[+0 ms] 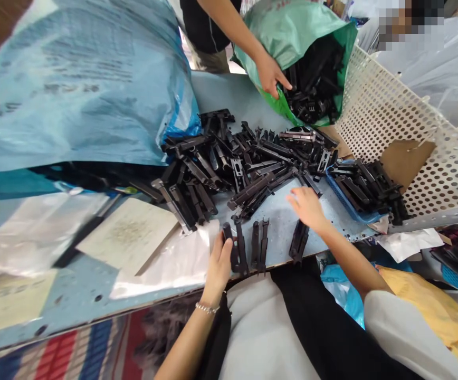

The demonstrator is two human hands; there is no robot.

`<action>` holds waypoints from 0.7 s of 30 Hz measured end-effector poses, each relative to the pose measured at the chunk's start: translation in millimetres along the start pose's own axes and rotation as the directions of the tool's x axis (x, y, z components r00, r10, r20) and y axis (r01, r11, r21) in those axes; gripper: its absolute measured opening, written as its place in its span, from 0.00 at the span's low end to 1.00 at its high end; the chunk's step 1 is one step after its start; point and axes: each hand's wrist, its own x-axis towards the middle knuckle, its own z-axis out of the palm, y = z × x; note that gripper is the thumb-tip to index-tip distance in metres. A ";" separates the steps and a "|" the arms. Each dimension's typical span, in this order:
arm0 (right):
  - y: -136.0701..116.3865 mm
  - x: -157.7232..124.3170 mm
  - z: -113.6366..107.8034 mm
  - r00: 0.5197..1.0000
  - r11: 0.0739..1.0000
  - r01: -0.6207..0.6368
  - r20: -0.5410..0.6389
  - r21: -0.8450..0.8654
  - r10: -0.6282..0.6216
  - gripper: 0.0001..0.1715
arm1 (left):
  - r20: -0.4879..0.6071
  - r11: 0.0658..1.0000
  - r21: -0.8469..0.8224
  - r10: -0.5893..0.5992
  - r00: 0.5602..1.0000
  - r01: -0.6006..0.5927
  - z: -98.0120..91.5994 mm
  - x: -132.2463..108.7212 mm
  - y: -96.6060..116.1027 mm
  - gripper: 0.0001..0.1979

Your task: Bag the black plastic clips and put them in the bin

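My left hand (220, 258), with a bracelet at its wrist, has its fingers wrapped against a long narrow black part (229, 245) near the table's front edge. Beside it stand another black pair (259, 245) and, farther right, one more pair (299, 240). My right hand (308, 208) hovers above the table, fingers apart and holding nothing, just in front of a large pile of similar black parts (253, 158). Some of these show metal strips. Their exact kind cannot be made out.
A co-worker's hand (270, 74) touches a green bag (284, 31) of black parts. A blue basket (347, 203) of parts sits by a white perforated crate (403, 116). At left are a big blue bag (94, 84), a square board (128, 232) and clear plastic sheets (169, 264).
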 end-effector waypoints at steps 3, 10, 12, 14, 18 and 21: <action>49.3 30.3 3.2 0.973 0.956 -0.231 -0.072 -0.181 0.221 0.29 | -0.001 0.963 0.244 0.120 0.993 -0.116 7.2 10.2 -11.0 0.27; 83.0 24.8 8.6 0.945 0.936 -0.324 -0.006 -0.134 0.326 0.32 | 0.142 0.805 0.497 0.293 0.946 -0.324 24.0 -8.3 5.2 0.32; 88.3 21.1 7.0 0.936 0.936 -0.351 0.019 -0.031 0.351 0.33 | 0.234 0.762 0.539 0.274 0.933 -0.359 33.1 -16.8 11.2 0.32; 94.2 17.5 3.9 0.932 0.922 -0.362 0.042 0.135 0.360 0.32 | 0.224 0.746 0.575 0.253 0.941 -0.337 41.3 -20.6 17.3 0.31; 84.0 -4.4 -8.1 0.962 0.816 -0.252 0.043 0.521 0.270 0.31 | 0.139 0.816 0.485 0.284 0.949 -0.316 49.3 -17.4 38.2 0.27; 42.4 -35.2 -15.4 0.993 0.777 -0.042 -0.061 0.628 0.102 0.34 | 0.237 0.949 0.050 0.291 0.927 -0.310 58.9 -9.8 61.0 0.31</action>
